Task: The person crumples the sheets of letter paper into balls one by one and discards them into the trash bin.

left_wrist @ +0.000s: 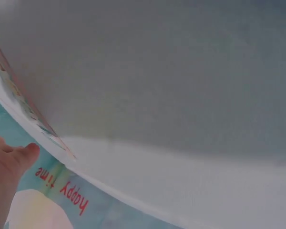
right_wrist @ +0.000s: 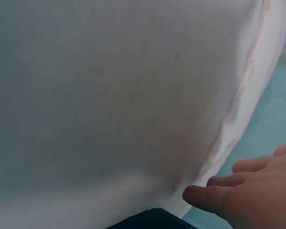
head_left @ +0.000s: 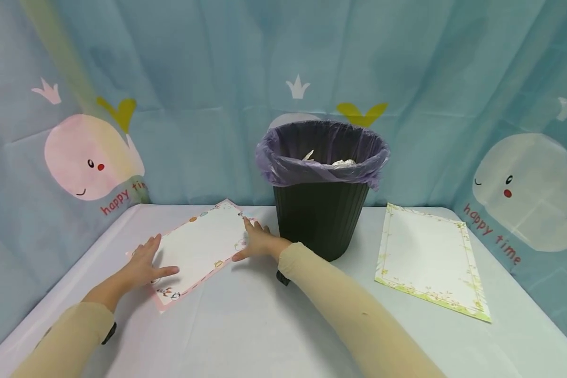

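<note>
A white sheet of paper (head_left: 198, 244) with a pink patterned border lies aslant on the left part of the table. My left hand (head_left: 144, 266) is at its left end, fingers spread and thumb reaching over the paper. At the right end is my right hand (head_left: 259, 241), also with spread fingers, its thumb near the lower edge. Neither hand grips anything. The left wrist view catches the left hand (left_wrist: 9, 167) at the side, beyond the thin paper edge (left_wrist: 26, 102). In the right wrist view, straight fingers of the right hand (right_wrist: 257, 191) show near the pink edge.
Just right of my right hand stands a black trash bin (head_left: 318, 220) lined with a purple bag (head_left: 288, 168); crumpled white paper (head_left: 344, 163) shows inside. Farther right lies a green-bordered sheet (head_left: 425, 257). A blue curtain (head_left: 198, 63) backs the white table (head_left: 245, 331).
</note>
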`<state>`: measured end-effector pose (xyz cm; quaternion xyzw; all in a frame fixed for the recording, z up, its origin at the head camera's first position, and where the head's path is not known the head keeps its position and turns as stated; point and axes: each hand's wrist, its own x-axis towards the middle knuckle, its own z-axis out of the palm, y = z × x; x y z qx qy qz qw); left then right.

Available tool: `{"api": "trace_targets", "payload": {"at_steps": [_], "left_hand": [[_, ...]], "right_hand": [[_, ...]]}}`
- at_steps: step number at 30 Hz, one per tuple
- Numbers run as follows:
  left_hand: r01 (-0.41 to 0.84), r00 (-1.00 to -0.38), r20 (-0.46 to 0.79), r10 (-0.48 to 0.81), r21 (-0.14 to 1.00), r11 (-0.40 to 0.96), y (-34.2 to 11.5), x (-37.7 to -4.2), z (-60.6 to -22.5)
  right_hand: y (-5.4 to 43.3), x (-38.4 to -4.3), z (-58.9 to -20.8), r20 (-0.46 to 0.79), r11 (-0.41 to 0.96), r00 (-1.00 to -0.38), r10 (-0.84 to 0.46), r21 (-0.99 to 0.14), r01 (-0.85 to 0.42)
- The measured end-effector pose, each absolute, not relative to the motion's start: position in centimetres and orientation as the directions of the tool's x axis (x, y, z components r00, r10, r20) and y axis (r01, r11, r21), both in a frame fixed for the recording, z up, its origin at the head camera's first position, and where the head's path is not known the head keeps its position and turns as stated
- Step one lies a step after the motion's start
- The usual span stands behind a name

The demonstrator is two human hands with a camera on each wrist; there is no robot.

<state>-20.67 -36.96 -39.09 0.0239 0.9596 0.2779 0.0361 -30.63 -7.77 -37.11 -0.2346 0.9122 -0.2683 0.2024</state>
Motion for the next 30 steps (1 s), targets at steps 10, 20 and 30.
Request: {"api": "trace_targets", "payload": {"at_steps": [10,20,30], "left_hand": [[0.026,-0.995,-0.076,0.071,0.487,0.873,-37.4,-21.1,-39.8],[0.024,-0.985,-0.15,0.089,0.388,0.922,-36.9,-21.0,-40.2],[0.009,-0.981,-0.18,0.075,0.345,0.939,-35.1,-21.5,-40.0]], "right_hand": [[-7.9,-31.7,-36.8,-0.274,0.824,-0.842,-0.465,-0.481,-0.298],[-8.0,-32.2,-37.1,-0.325,0.834,-0.81,-0.488,-0.448,-0.323],[-8.2,-32.0,-37.2,-0.352,0.801,-0.807,-0.475,-0.553,-0.23]]}}
